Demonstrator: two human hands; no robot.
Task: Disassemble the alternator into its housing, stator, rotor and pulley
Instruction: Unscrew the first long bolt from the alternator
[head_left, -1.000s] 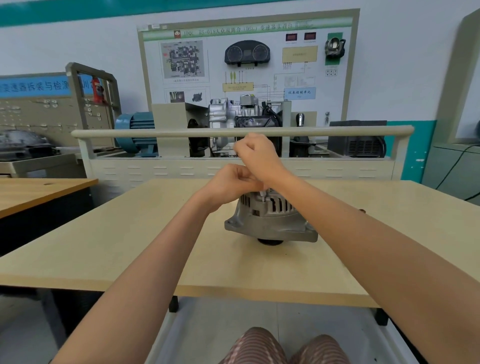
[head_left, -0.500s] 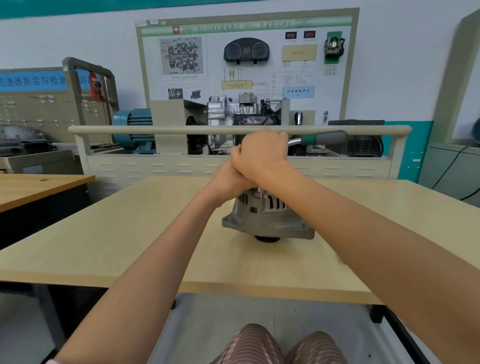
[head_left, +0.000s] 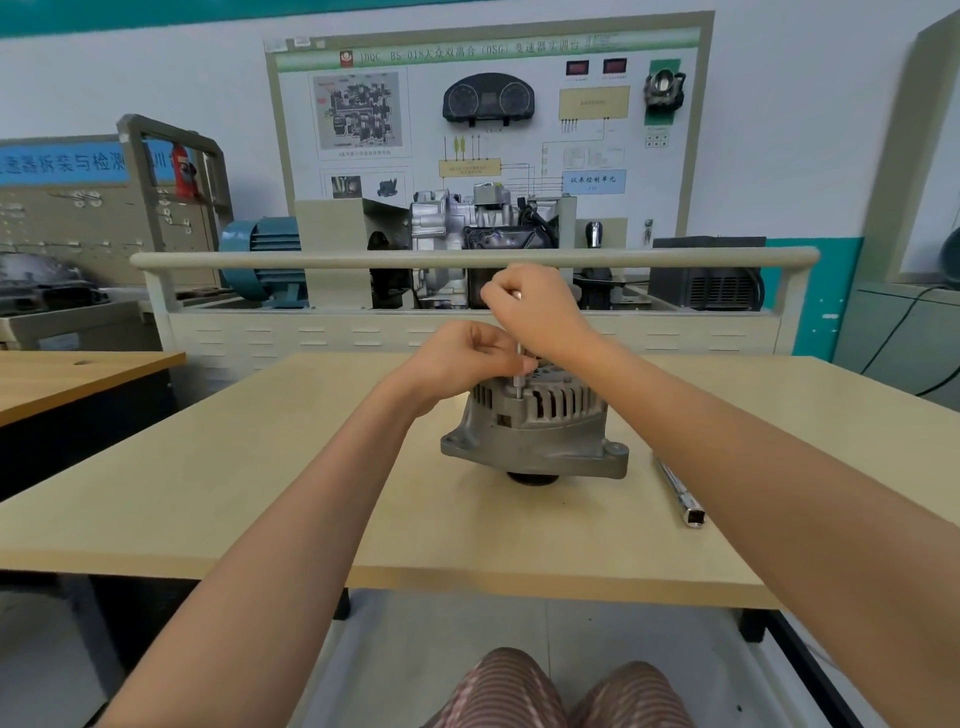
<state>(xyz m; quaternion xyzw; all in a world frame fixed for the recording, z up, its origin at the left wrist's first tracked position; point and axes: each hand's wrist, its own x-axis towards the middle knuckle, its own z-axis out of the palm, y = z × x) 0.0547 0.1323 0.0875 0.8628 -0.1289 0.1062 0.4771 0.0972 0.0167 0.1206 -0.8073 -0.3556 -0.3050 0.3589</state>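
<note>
1. The alternator (head_left: 535, 431) sits in the middle of the frame on the tabletop (head_left: 234, 467), resting on its dark pulley (head_left: 531, 477), which shows only as a sliver under the grey housing (head_left: 540, 452).

2. The housing is in one piece: the slotted upper shell sits on the flanged lower shell with no gap between them. No stator, rotor or loose pulley lies anywhere on the tabletop. Judging by that, none of the four parts has been separated yet.

3. A thin metal rod (head_left: 518, 371), either a long bolt or a tool shaft, stands upright at the top rim of the housing, just above centre of the frame. Which of the two it is cannot be told.

4. The right hand (head_left: 535, 312), above the alternator, has its fingers curled around the upper end of the rod, so its grip is closed on it.

5. The left hand (head_left: 467, 358), just left of the rod and lower, has curled fingers pinching the rod's lower part, near where it meets the housing.

6. A socket bar (head_left: 678, 491) lies on the tabletop to the right of the alternator, partly hidden by the right forearm, with nobody touching it.

7. My reading: the work is at an early stage, on the fasteners that clamp the shells together. Splitting the housing, lifting out the stator, freeing the rotor and taking off the pulley all seem to remain.
</note>
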